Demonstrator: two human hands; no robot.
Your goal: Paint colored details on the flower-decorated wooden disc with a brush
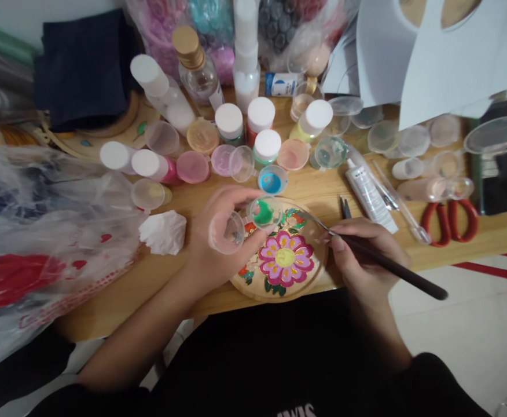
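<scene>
My left hand [212, 243] grips a small clear plastic cup [264, 213] with green paint inside, its hinged lid [226, 233] hanging open to the left. In my right hand [362, 255] is a dark-handled palette knife [392, 265], held like a pen; its thin metal tip points left, close to the cup and the upper right of the board. Below both hands lies a round wooden board [318, 263] with a pink and purple flower [285, 258], yellow at its centre, and orange and green shapes outlined in gold. The cup and my fingers hide the board's upper left.
Behind the board stand several paint jars with white lids [267, 145] and small cups, one with blue paint [272, 180]. Crumpled tissue [164, 233] and a plastic bag [54, 231] lie left. At right are a tube [368, 191], tweezers [344, 207] and red-handled scissors [449, 222].
</scene>
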